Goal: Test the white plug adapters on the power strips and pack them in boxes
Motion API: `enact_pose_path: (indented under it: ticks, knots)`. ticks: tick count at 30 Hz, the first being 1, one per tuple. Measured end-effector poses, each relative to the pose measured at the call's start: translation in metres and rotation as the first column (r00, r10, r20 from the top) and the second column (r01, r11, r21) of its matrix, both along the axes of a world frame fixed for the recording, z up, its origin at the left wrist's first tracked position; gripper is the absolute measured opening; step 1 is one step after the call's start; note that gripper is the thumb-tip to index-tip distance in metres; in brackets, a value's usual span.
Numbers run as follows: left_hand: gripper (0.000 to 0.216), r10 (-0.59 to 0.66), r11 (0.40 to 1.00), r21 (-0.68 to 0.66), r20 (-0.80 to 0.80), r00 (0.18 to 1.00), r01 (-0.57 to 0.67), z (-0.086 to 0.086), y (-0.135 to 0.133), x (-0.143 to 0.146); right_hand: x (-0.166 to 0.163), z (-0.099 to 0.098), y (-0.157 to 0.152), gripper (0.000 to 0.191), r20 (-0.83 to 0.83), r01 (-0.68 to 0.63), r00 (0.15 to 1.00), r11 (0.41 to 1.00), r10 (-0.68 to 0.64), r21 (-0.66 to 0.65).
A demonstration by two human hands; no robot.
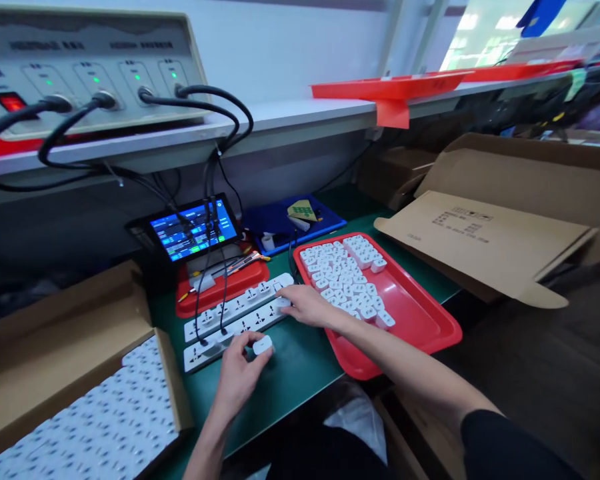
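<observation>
Standing left of the front power strip (250, 323) is an open cardboard box (175, 380), filled with packed adapters (95, 413) in close white rows. Above and to the left of the front power strip, on a shelf (280, 119), sits a pale control unit (115, 77) with a red lit switch, four green lights and thick black cables (210, 173). Behind the front power strip leans a lit screen (195, 227), and nearer to it a small red tray (253, 270) holds pen-like items. Two thin black leads reach down to plugs in the left half of the front power strip, and a rear power strip (237, 303) lies alongside its far edge.

Just on the near side of the front power strip is the left hand (237, 373), its thumb and fingers pinching a white adapter (263, 345) clear of the sockets. At the right end of the front power strip, the right hand (307, 307) has its thumb and fingers set narrowly about a white block (283, 302); I cannot tell how firmly it grips. Behind and right of the front power strip is a blue tray (330, 227) with assorted items. Right of the front power strip, a large red tray (430, 327) carries many loose adapters (347, 283) in its left part. Farther right of the front power strip rests a flattish printed carton (485, 233).
</observation>
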State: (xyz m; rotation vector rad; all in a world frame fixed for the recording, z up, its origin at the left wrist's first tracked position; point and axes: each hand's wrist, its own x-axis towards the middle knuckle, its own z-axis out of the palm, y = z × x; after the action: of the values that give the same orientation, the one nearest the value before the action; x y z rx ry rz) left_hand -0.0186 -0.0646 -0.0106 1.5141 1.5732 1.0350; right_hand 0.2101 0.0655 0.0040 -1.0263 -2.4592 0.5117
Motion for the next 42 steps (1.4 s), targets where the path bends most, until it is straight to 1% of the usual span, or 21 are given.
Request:
enact_pose_path:
  ticks: [3,6,8,10,11,13,18,20,23,25,26,27,29,30,32,34,35,36,37,40,42]
  knots:
    - [0.023,0.053,0.993,0.114,-0.281,0.958,-0.022,0.005,0.014,-0.013,-0.018,-0.006,0.008,0.032,0.069,-0.035,0.997,0.999,0.032,0.04]
    - [0.027,0.047,0.983,0.176,-0.507,0.86,0.05,0.009,0.03,-0.012,-0.026,-0.005,0.011,0.031,0.119,-0.059,0.992,0.996,0.052,0.062]
    - [0.032,0.028,0.985,0.15,-0.645,0.764,0.091,0.011,0.041,-0.009,-0.028,-0.004,0.012,0.03,0.144,-0.067,0.988,0.995,0.056,0.075]
    - [0.033,-0.018,0.993,0.067,-0.742,0.67,0.101,0.012,0.05,-0.006,-0.028,-0.003,0.013,0.029,0.165,-0.074,0.985,0.993,0.059,0.087]
    - [0.032,-0.042,0.995,0.024,-0.772,0.634,0.096,0.013,0.054,-0.004,-0.028,-0.003,0.013,0.027,0.174,-0.08,0.983,0.993,0.064,0.087]
    - [0.031,-0.087,0.995,-0.041,-0.802,0.592,0.091,0.014,0.06,-0.003,-0.027,-0.005,0.012,0.024,0.187,-0.093,0.979,0.993,0.077,0.075]
    - [0.03,-0.196,0.98,-0.151,-0.813,0.549,0.127,0.015,0.066,0.001,-0.032,-0.014,0.01,0.021,0.224,-0.083,0.972,0.995,0.068,0.056]
    - [0.03,-0.21,0.978,-0.168,-0.823,0.528,0.127,0.014,0.069,0.005,-0.034,-0.019,0.01,0.02,0.24,-0.08,0.969,0.995,0.062,0.066]
    - [0.032,-0.219,0.976,-0.18,-0.834,0.506,0.125,0.014,0.069,0.01,-0.034,-0.021,0.01,0.024,0.236,-0.076,0.97,0.994,0.057,0.074]
    - [0.038,-0.206,0.978,-0.159,-0.829,0.52,0.133,0.016,0.062,0.01,-0.032,-0.018,0.009,0.027,0.223,-0.089,0.972,0.993,0.069,0.079]
    - [0.041,-0.18,0.982,-0.121,-0.82,0.543,0.142,0.016,0.055,0.008,-0.031,-0.016,0.008,0.028,0.211,-0.1,0.974,0.991,0.08,0.09]
    - [0.04,-0.138,0.987,-0.061,-0.804,0.578,0.151,0.017,0.046,0.005,-0.032,-0.014,0.007,0.03,0.191,-0.111,0.977,0.988,0.089,0.107]
    - [0.029,-0.012,0.986,0.103,-0.74,0.672,0.132,0.019,0.024,-0.009,-0.038,-0.009,0.003,0.032,0.124,-0.124,0.987,0.981,0.106,0.147]
    - [0.022,0.063,0.979,0.182,-0.693,0.718,0.089,0.02,0.013,-0.018,-0.043,-0.007,0.001,0.033,0.085,-0.133,0.989,0.978,0.121,0.16]
    - [0.022,0.22,0.956,0.289,-0.592,0.775,-0.051,0.022,-0.007,-0.043,-0.061,-0.004,-0.005,0.03,0.021,-0.171,0.985,0.972,0.17,0.162]
    - [0.023,0.354,0.924,0.319,-0.513,0.782,-0.209,0.022,-0.018,-0.07,-0.084,-0.004,-0.012,0.027,-0.016,-0.227,0.973,0.963,0.231,0.148]
    - [0.021,0.388,0.914,0.31,-0.49,0.781,-0.26,0.021,-0.019,-0.083,-0.097,-0.005,-0.015,0.027,-0.029,-0.244,0.968,0.959,0.251,0.141]
    - [0.019,0.394,0.914,0.291,-0.476,0.786,-0.282,0.019,-0.019,-0.094,-0.109,-0.006,-0.018,0.027,-0.04,-0.25,0.965,0.959,0.258,0.135]
    - [0.019,0.374,0.924,0.265,-0.471,0.799,-0.277,0.017,-0.016,-0.103,-0.121,-0.008,-0.02,0.026,-0.048,-0.248,0.965,0.96,0.256,0.13]
    - [0.011,0.236,0.969,0.181,-0.489,0.84,-0.167,0.01,-0.003,-0.119,-0.148,-0.012,-0.025,0.015,-0.058,-0.214,0.973,0.97,0.221,0.113]
    - [0.008,0.165,0.984,0.14,-0.491,0.855,-0.11,0.007,0.005,-0.124,-0.156,-0.013,-0.025,0.011,-0.088,-0.19,0.976,0.978,0.197,0.085]
